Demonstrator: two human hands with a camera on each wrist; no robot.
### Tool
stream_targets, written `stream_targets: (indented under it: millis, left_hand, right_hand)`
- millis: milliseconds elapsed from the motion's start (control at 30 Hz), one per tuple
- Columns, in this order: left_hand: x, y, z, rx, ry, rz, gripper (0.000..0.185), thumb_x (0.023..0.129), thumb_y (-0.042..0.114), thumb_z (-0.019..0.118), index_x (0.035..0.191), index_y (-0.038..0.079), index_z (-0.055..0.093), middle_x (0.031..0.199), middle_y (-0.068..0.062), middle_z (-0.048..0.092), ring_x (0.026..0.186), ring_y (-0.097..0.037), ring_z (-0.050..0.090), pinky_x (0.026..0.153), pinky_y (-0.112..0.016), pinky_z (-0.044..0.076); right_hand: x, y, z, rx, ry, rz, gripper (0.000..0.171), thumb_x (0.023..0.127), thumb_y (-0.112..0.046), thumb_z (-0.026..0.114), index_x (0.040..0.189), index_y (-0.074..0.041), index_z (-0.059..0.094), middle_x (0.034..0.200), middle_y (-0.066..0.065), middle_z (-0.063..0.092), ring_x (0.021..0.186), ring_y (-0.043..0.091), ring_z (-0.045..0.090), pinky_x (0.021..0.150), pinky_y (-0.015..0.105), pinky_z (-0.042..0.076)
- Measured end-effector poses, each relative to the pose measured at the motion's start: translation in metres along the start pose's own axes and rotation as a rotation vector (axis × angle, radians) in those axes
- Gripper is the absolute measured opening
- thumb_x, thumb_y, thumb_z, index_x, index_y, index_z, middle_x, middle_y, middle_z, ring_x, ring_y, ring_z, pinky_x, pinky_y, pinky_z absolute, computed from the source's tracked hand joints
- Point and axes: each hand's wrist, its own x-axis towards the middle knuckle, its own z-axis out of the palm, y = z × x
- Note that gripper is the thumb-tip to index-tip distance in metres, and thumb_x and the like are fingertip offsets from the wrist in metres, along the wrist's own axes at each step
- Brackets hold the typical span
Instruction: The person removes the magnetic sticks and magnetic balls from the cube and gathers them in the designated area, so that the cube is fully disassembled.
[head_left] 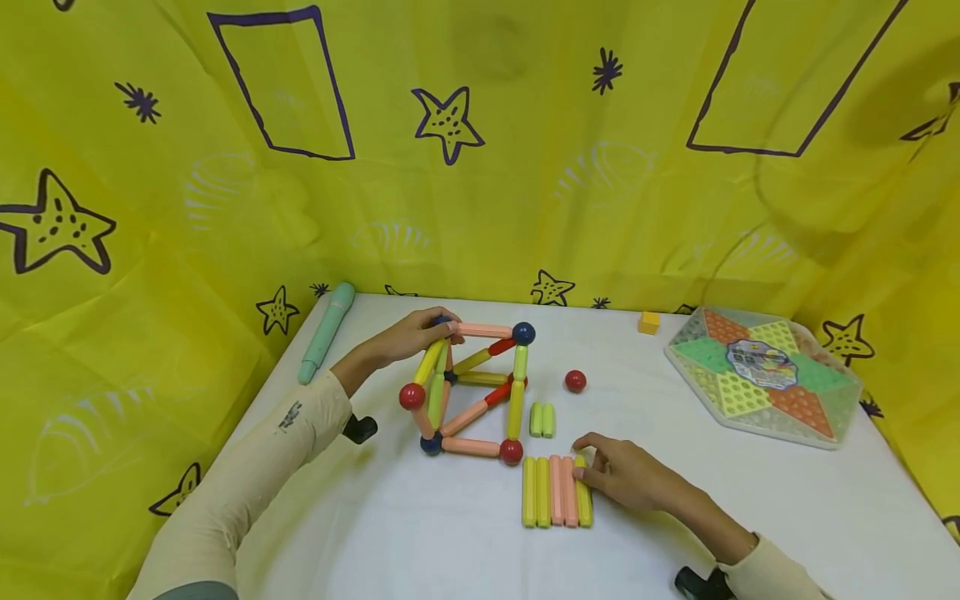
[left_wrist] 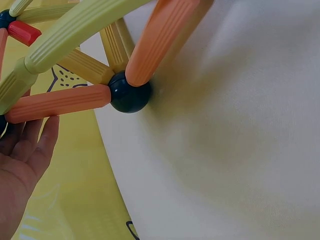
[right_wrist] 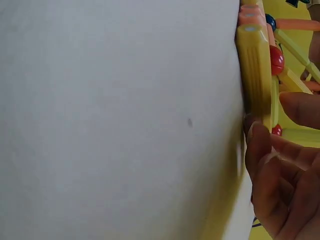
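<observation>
A frame of magnetic rods and balls (head_left: pixel 471 448) stands left of centre on the white table. My left hand (head_left: pixel 412 335) holds its upper back-left corner, around a dark blue ball. In the left wrist view the fingers lie behind an orange rod (left_wrist: pixel 65 101) at that corner. A row of yellow and pink rods lies in front of the frame. My right hand (head_left: pixel 626 475) is at the row's right end, thumb over a yellow rod (head_left: pixel 585 504) and fingertips at its far end and side. Part of this grip is hidden.
Two short green rods (head_left: pixel 542 420) and a loose red ball (head_left: pixel 575 381) lie right of the frame. Farther right sit a small orange cube (head_left: pixel 648 322) and a hexagonal box (head_left: pixel 798 379). A mint-green tube-shaped object (head_left: pixel 327 333) lies at the left edge.
</observation>
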Motion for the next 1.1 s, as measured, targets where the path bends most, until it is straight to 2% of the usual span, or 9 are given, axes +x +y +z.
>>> stream_targets:
  millis: [100,200,433,567,700,867,1100]
  left_hand:
    - [0.0,0.0,0.0,0.007,0.001,0.003,0.036,0.109,0.028,0.044,0.132,0.001,0.053,0.13,-0.02,0.065,0.13,-0.039,0.056,0.11,-0.05,0.044]
    - [0.0,-0.001,-0.001,0.022,0.006,0.005,0.036,0.109,0.029,0.044,0.132,0.002,0.053,0.13,-0.019,0.065,0.128,-0.037,0.058,0.11,-0.049,0.044]
    - [-0.001,-0.001,-0.002,0.032,0.015,-0.007,0.036,0.109,0.03,0.044,0.132,0.003,0.053,0.129,-0.018,0.066,0.127,-0.033,0.059,0.11,-0.048,0.044]
    - [-0.001,-0.002,-0.002,0.024,0.014,-0.012,0.036,0.109,0.03,0.044,0.132,0.004,0.054,0.129,-0.017,0.066,0.127,-0.033,0.059,0.11,-0.048,0.044]
    - [0.0,-0.003,0.0,0.023,0.004,-0.007,0.037,0.109,0.031,0.044,0.133,0.003,0.053,0.129,-0.017,0.066,0.128,-0.034,0.058,0.11,-0.048,0.044]
    - [0.002,-0.004,0.0,0.023,0.009,-0.001,0.037,0.109,0.031,0.044,0.132,0.003,0.054,0.128,-0.017,0.066,0.127,-0.036,0.058,0.109,-0.047,0.045]
    - [0.002,-0.003,0.0,0.022,0.01,0.002,0.036,0.109,0.03,0.044,0.13,0.003,0.054,0.127,-0.02,0.066,0.127,-0.039,0.057,0.108,-0.047,0.045]
  right_hand:
    - [0.002,-0.003,-0.007,-0.022,0.061,-0.007,0.029,0.098,-0.023,0.064,0.123,-0.01,0.064,0.076,-0.006,0.059,0.06,0.009,0.048,0.055,0.023,0.04]
    - [0.011,-0.009,-0.014,0.003,0.127,-0.04,0.024,0.099,-0.021,0.064,0.118,-0.008,0.067,0.079,-0.002,0.062,0.057,0.009,0.047,0.052,0.022,0.04]
    - [0.052,-0.033,-0.016,0.118,0.213,-0.082,0.03,0.099,-0.023,0.065,0.121,-0.003,0.064,0.098,0.009,0.068,0.054,0.018,0.055,0.051,0.024,0.044]
    - [0.076,-0.043,-0.009,0.229,0.22,-0.062,0.038,0.099,-0.027,0.064,0.128,-0.003,0.061,0.111,0.013,0.068,0.059,0.024,0.063,0.055,0.027,0.049]
    - [0.09,-0.048,0.0,0.351,0.222,-0.024,0.037,0.098,-0.029,0.067,0.124,-0.003,0.062,0.11,0.015,0.069,0.063,0.025,0.068,0.059,0.031,0.054]
    - [0.096,-0.052,0.005,0.435,0.244,-0.026,0.031,0.098,-0.029,0.067,0.114,-0.002,0.066,0.106,0.017,0.071,0.062,0.03,0.067,0.052,0.031,0.051]
    - [0.096,-0.053,0.004,0.497,0.241,-0.021,0.026,0.101,-0.023,0.062,0.113,-0.001,0.067,0.103,0.016,0.07,0.062,0.029,0.066,0.05,0.027,0.05]
